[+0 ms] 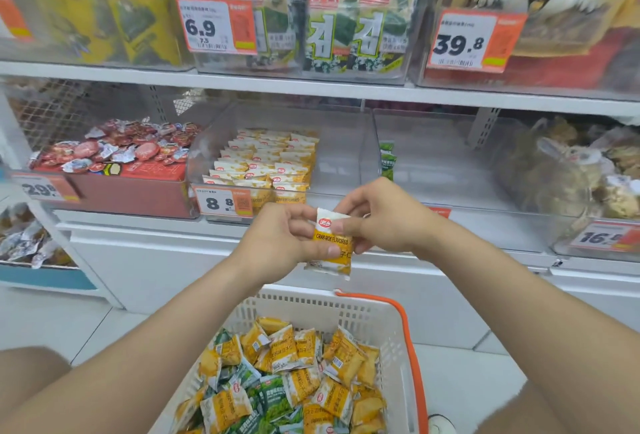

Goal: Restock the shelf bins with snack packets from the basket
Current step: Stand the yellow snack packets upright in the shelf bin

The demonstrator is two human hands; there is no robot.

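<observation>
A small yellow and white snack packet, printed "CRAB ROE FLAVORED", hangs upright in front of the lower shelf. My left hand pinches its left edge and my right hand pinches its right edge. Below them stands a white plastic basket with an orange handle, filled with several yellow packets and some green ones. Behind my hands a clear shelf bin holds rows of the same yellow packets on its left side. The clear bin to its right holds a few green packets.
A red box of round red snacks sits left of the yellow bin. A bin of brown bagged goods is at the right. Seaweed packs and price tags fill the upper shelf. White floor tiles lie around the basket.
</observation>
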